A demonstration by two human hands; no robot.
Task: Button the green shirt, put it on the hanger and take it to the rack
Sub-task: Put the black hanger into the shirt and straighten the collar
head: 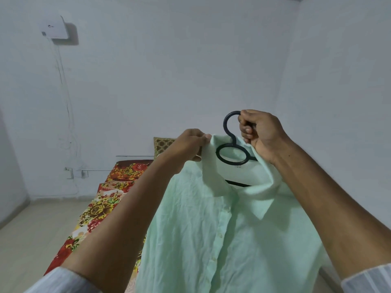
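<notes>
The pale green shirt hangs in front of me, buttoned down the front, with its collar turned up. A dark hanger sits inside the collar, its round loop and hook showing above the neck. My right hand is closed around the hanger's hook and holds the shirt up. My left hand pinches the left edge of the collar between thumb and fingers. The hanger's shoulders are hidden under the cloth. No rack is in view.
A bed with a red and yellow floral sheet lies below and to the left, with a patterned pillow at its head. White walls stand ahead. A white box with hanging cables is mounted on the left wall. Tiled floor lies left of the bed.
</notes>
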